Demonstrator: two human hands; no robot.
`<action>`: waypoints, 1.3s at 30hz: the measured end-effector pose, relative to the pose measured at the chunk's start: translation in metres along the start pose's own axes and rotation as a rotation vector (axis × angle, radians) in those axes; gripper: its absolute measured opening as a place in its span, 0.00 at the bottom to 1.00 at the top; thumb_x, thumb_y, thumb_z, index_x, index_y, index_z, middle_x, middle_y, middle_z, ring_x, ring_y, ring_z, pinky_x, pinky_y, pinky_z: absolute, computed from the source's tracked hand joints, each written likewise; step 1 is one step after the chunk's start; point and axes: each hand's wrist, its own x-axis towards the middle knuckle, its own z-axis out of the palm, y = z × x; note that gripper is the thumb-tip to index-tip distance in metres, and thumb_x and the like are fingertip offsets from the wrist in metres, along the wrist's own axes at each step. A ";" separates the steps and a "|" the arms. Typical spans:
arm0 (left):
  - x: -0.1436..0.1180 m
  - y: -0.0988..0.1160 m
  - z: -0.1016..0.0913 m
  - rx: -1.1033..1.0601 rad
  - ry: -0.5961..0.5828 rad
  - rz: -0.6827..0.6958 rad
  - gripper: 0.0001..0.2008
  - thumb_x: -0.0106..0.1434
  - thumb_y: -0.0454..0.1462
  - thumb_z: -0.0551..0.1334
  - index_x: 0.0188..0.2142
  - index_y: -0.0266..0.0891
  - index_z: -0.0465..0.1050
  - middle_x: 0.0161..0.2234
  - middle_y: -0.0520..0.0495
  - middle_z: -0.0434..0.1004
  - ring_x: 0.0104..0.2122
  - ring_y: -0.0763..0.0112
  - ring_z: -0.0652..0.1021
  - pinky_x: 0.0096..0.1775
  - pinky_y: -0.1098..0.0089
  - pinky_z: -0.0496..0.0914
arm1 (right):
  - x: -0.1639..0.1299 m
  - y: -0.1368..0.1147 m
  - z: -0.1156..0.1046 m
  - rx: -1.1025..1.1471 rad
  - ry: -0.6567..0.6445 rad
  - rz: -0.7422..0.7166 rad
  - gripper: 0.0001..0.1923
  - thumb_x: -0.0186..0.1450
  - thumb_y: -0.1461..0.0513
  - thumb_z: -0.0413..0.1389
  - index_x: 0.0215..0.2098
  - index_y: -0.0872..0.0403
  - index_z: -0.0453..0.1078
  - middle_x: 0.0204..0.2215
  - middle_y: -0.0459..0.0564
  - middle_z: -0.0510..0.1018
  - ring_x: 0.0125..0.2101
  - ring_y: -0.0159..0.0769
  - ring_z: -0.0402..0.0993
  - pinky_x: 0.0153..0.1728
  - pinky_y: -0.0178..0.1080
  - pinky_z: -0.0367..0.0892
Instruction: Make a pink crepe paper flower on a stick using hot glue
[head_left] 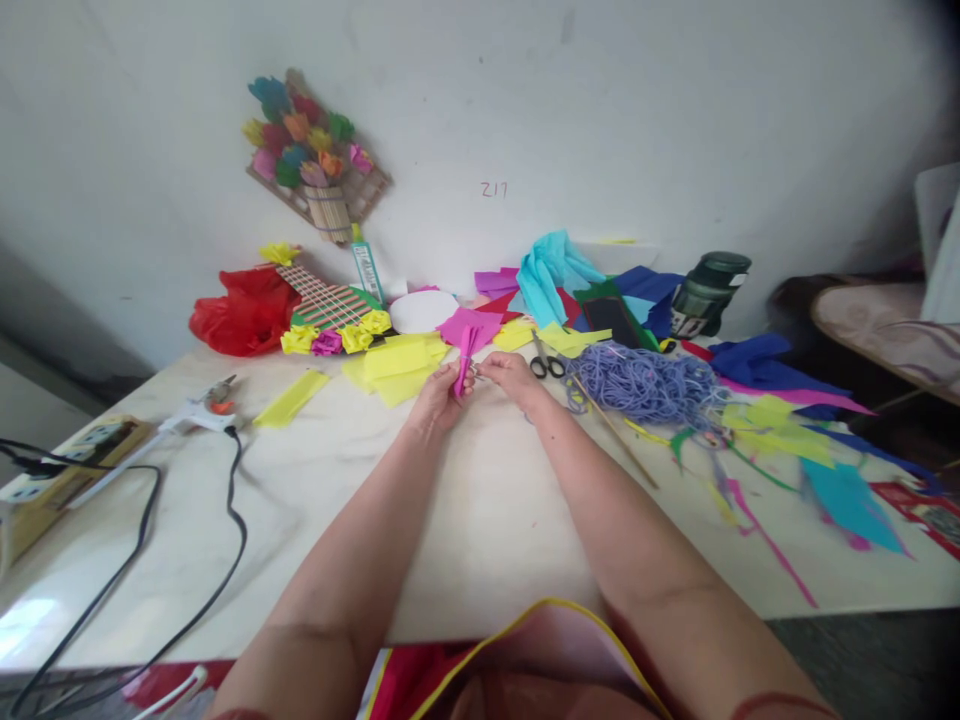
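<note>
1. The table (480,520) was pale and stood against a white wall; craft scraps were heaped along its far edge.
2. The left hand (439,400) was closed around the base of a pink paper (465,365), a pleated or gathered strip standing upright from the fingers, at the middle of the table toward the far side.
3. The right hand (514,375) was just beside it, fingertips pinched together at the paper's lower part. Something thin may have been between them, but it was too small to tell.
4. As a judgement, the step in hand was binding or pinching the gathered paper at its base. The next move would call for a firm left grip so the folds did not spring open while the right fingers worked around the waist.
5. Just beyond the hands lay yellow sheets (397,360) and more pink sheets, with scissors (547,365) near the right hand.
6. Further right was a tangle of purple yarn (645,385) with a thin stick (615,435) lying across its near edge, then loose coloured strips.
7. On the left were a glue gun (199,410) with a black cord and a power strip (75,455).
8. A flower plaque (315,150) hung on the wall.
</note>
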 end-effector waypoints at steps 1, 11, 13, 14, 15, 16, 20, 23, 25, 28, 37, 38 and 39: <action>0.001 0.000 -0.001 0.002 0.013 0.008 0.05 0.60 0.29 0.57 0.29 0.29 0.70 0.21 0.49 0.68 0.19 0.81 0.68 0.21 0.82 0.66 | 0.000 0.000 0.000 -0.001 -0.008 -0.005 0.13 0.47 0.53 0.57 0.18 0.55 0.64 0.14 0.37 0.58 0.20 0.26 0.52 0.25 0.34 0.48; 0.003 -0.001 -0.004 0.050 0.131 -0.047 0.07 0.62 0.29 0.54 0.30 0.30 0.70 0.22 0.48 0.70 0.20 0.80 0.71 0.22 0.82 0.69 | -0.006 -0.011 0.004 0.105 -0.037 -0.052 0.14 0.49 0.54 0.57 0.16 0.55 0.63 0.14 0.38 0.58 0.20 0.26 0.53 0.25 0.34 0.49; 0.003 0.000 -0.003 0.042 0.143 -0.060 0.07 0.62 0.29 0.54 0.30 0.30 0.70 0.22 0.48 0.70 0.19 0.80 0.71 0.22 0.82 0.69 | -0.007 -0.012 0.005 0.109 -0.030 -0.057 0.14 0.49 0.54 0.58 0.17 0.55 0.64 0.15 0.39 0.60 0.21 0.26 0.54 0.25 0.34 0.50; 0.003 0.000 -0.003 0.036 0.146 -0.068 0.07 0.63 0.30 0.54 0.30 0.31 0.70 0.22 0.48 0.69 0.19 0.80 0.71 0.22 0.82 0.68 | -0.007 -0.012 0.006 0.116 -0.024 -0.050 0.14 0.49 0.54 0.58 0.17 0.55 0.64 0.15 0.39 0.60 0.21 0.26 0.55 0.25 0.34 0.50; 0.003 0.001 -0.002 0.028 0.145 -0.078 0.07 0.63 0.30 0.54 0.31 0.31 0.70 0.22 0.49 0.69 0.19 0.81 0.71 0.21 0.82 0.68 | -0.007 -0.012 0.006 0.126 -0.015 -0.042 0.14 0.50 0.54 0.58 0.17 0.55 0.65 0.16 0.40 0.61 0.22 0.26 0.55 0.24 0.33 0.50; 0.003 0.001 -0.002 0.019 0.142 -0.086 0.08 0.63 0.30 0.53 0.31 0.31 0.69 0.21 0.49 0.69 0.19 0.81 0.71 0.21 0.83 0.68 | -0.007 -0.011 0.007 0.138 -0.003 -0.040 0.14 0.50 0.54 0.58 0.18 0.55 0.65 0.16 0.40 0.62 0.21 0.26 0.55 0.24 0.33 0.49; 0.003 0.002 -0.002 -0.028 0.147 -0.103 0.09 0.64 0.30 0.52 0.31 0.31 0.69 0.21 0.50 0.68 0.18 0.82 0.70 0.21 0.84 0.68 | -0.008 -0.009 0.010 0.202 -0.003 -0.087 0.15 0.49 0.53 0.59 0.17 0.56 0.64 0.24 0.43 0.68 0.20 0.23 0.52 0.21 0.32 0.46; 0.003 0.003 -0.001 -0.057 0.159 -0.110 0.09 0.64 0.30 0.52 0.31 0.31 0.69 0.21 0.50 0.68 0.18 0.82 0.70 0.21 0.84 0.68 | -0.008 -0.010 0.012 0.316 -0.019 -0.066 0.15 0.50 0.53 0.59 0.18 0.55 0.64 0.22 0.42 0.66 0.18 0.22 0.51 0.19 0.32 0.43; 0.002 0.003 -0.001 -0.068 0.139 -0.122 0.09 0.64 0.30 0.51 0.32 0.31 0.70 0.20 0.50 0.68 0.18 0.82 0.70 0.20 0.84 0.67 | -0.009 -0.011 0.014 0.407 -0.016 -0.026 0.14 0.49 0.53 0.60 0.21 0.55 0.65 0.18 0.41 0.63 0.17 0.23 0.51 0.18 0.32 0.40; 0.001 0.003 0.000 -0.079 0.082 -0.134 0.10 0.64 0.29 0.51 0.36 0.30 0.71 0.20 0.51 0.67 0.17 0.83 0.68 0.19 0.85 0.66 | -0.008 -0.011 0.016 0.503 -0.013 0.025 0.15 0.48 0.53 0.61 0.23 0.54 0.64 0.18 0.40 0.64 0.17 0.23 0.52 0.17 0.32 0.38; 0.002 -0.001 0.000 0.068 0.100 -0.043 0.04 0.59 0.29 0.57 0.29 0.30 0.70 0.19 0.51 0.68 0.16 0.83 0.67 0.19 0.84 0.64 | -0.001 -0.008 0.018 0.530 0.042 0.097 0.17 0.45 0.54 0.62 0.21 0.54 0.60 0.19 0.41 0.69 0.13 0.19 0.49 0.14 0.30 0.37; 0.002 -0.001 -0.001 0.092 0.102 -0.030 0.04 0.59 0.29 0.58 0.28 0.30 0.69 0.19 0.50 0.68 0.16 0.83 0.68 0.19 0.83 0.64 | -0.001 -0.007 0.018 0.517 0.047 0.098 0.17 0.45 0.54 0.62 0.21 0.54 0.60 0.19 0.41 0.68 0.14 0.19 0.49 0.14 0.31 0.37; 0.002 -0.001 -0.001 0.115 0.102 -0.017 0.03 0.58 0.30 0.59 0.28 0.30 0.69 0.19 0.50 0.68 0.17 0.83 0.68 0.19 0.83 0.64 | -0.001 -0.007 0.018 0.502 0.054 0.098 0.17 0.44 0.53 0.62 0.21 0.54 0.60 0.19 0.41 0.68 0.14 0.19 0.49 0.15 0.31 0.37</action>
